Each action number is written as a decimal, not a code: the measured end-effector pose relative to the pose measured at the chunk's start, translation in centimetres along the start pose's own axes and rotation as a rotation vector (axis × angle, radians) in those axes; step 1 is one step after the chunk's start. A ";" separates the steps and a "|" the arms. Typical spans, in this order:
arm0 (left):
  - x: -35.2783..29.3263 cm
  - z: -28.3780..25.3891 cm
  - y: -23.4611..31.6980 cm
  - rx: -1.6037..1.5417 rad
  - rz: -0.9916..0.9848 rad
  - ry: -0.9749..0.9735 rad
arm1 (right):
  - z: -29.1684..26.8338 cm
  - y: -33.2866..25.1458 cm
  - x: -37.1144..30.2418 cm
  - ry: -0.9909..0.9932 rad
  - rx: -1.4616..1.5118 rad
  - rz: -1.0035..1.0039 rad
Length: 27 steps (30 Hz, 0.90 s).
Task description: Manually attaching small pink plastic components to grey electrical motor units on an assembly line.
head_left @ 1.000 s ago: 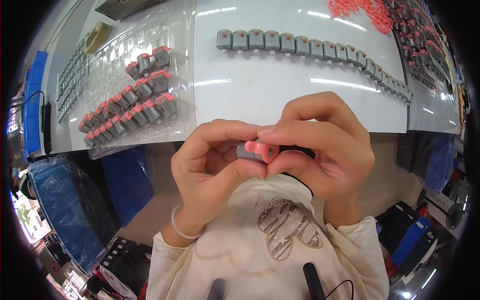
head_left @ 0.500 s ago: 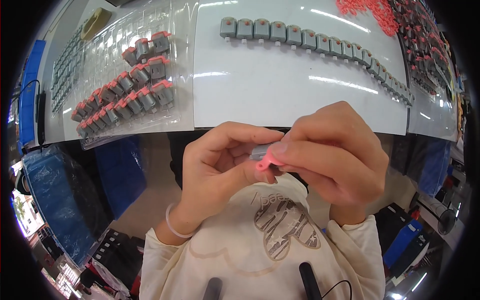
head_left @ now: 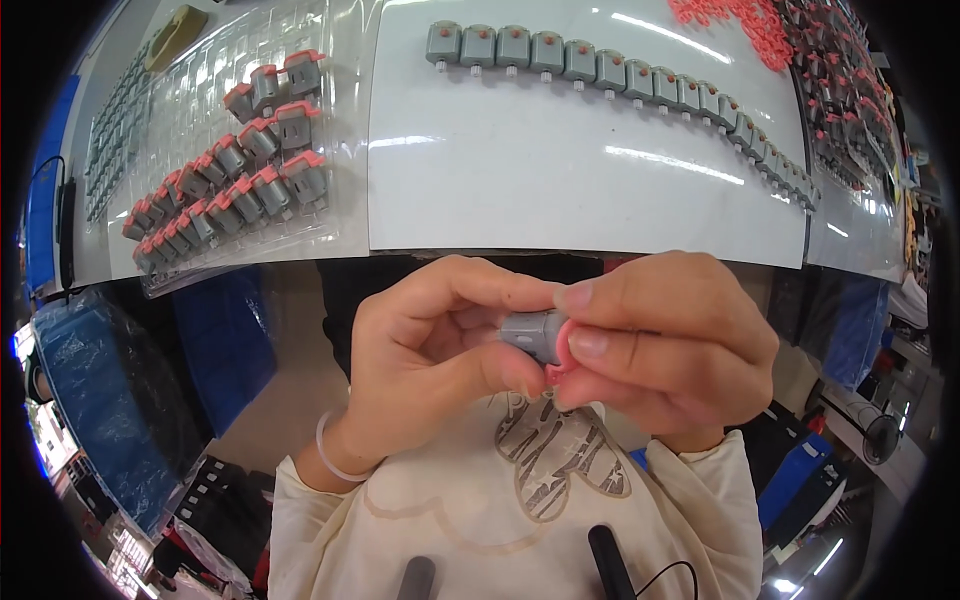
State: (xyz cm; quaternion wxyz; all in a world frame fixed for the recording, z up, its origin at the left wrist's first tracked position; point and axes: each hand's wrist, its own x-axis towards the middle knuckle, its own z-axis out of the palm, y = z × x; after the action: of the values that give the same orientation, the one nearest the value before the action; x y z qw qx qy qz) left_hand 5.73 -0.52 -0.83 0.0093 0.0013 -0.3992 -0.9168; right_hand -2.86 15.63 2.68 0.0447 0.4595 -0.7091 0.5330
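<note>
Between my two hands, in front of the table's near edge, is a small grey motor point(head_left: 530, 336). My left hand point(head_left: 420, 345) grips its body between thumb and fingers. A pink plastic clip point(head_left: 564, 352) sits against the motor's right end, and my right hand point(head_left: 670, 340) pinches it with thumb and fingers. Part of the clip is hidden by the right fingertips, so how far it is seated I cannot tell. Farther off, a long row of grey motors point(head_left: 546, 52) without clips curves across the white board point(head_left: 500, 190).
At the left, a clear plastic tray point(head_left: 335, 215) holds several motors fitted with pink clips point(head_left: 262, 190). A heap of loose pink clips point(head_left: 735, 25) lies at the far right, beside a crowded mass of motors with pink parts point(head_left: 850, 100). Blue plastic-covered bins point(head_left: 120, 390) stand below the table.
The clip has swung from below the motor to its right end, and more of the grey body shows. Both hands sit slightly lower in view; the whole view has shifted a little.
</note>
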 end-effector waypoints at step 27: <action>0.2 0.6 -0.4 0.370 0.094 0.082 | 0.6 2.6 0.2 -0.089 -0.038 -0.081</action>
State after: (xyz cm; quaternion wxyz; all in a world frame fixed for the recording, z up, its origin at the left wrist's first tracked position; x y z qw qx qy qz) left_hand 5.48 0.17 -0.67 0.0680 0.0217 -0.5597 -0.8256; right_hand -4.59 15.06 0.67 0.0433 0.5104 -0.7011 0.4961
